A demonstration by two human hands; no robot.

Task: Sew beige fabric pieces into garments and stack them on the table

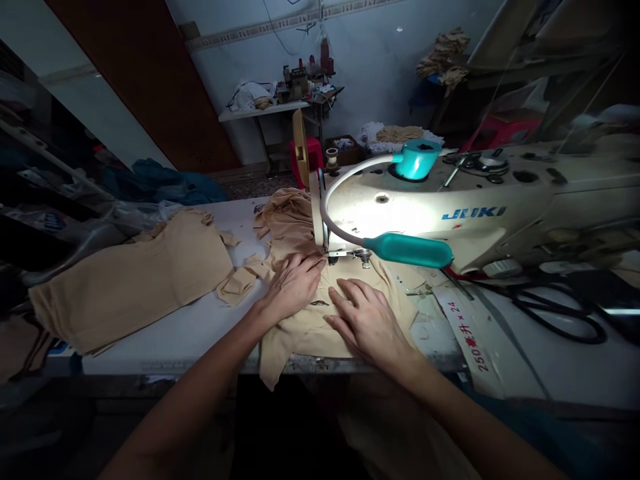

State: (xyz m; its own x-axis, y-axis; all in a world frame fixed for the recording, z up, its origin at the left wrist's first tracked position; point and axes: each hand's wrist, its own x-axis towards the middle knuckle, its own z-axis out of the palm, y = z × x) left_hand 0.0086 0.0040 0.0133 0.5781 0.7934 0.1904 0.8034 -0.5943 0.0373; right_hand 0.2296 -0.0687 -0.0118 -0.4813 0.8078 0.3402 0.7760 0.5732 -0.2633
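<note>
Both hands [330,300] flat on tan fabric [300,327]

A single head-worn camera looks forward and steeply down from just above the worktable [200,333], close enough that both forearms enter from the bottom edge. It faces the sewing machine [475,213] at centre-right, with the room's far wall [380,60] high in the wide, edge-bent frame.

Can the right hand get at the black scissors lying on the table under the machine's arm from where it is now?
Probably yes. The right hand lies flat on the tan fabric, holding nothing, and the black scissors lie to its right on the table. Between them only a flat printed strip shows; the sewing machine sits behind.
</note>
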